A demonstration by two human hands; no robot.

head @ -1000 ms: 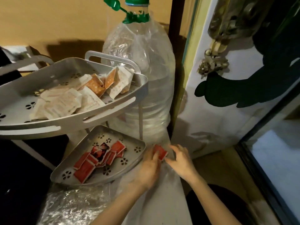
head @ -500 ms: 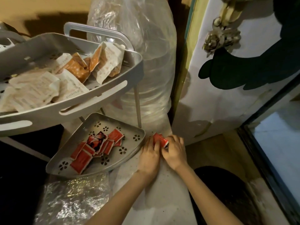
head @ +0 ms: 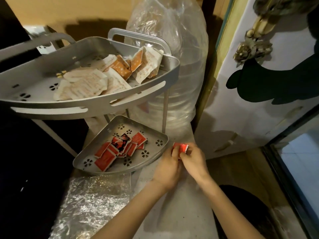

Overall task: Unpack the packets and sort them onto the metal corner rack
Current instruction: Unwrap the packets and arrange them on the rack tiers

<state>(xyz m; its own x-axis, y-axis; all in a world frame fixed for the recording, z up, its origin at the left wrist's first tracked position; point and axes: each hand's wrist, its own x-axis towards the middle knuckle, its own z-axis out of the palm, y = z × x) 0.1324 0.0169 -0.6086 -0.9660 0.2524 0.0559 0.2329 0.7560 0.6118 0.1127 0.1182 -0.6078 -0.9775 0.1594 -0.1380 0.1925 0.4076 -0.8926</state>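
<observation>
Red packets beside the two-tier grey metal corner rack (head: 96,107)
Both our hands, left hand (head: 168,168) and right hand (head: 195,163), pinch one small red packet (head: 182,147); a large clear plastic water bottle (head: 179,66) stands behind.

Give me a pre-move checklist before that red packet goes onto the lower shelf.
1. Red packet held by both hands: ok, left hand and right hand pinch it.
2. Lower shelf has free space near its right edge: ok.
3. Sorting consistent: ok, red packets below, pale and orange packets on the upper shelf.
4. Path to shelf unobstructed: ok.
5. Packet fully separated from others: cannot tell.
</observation>
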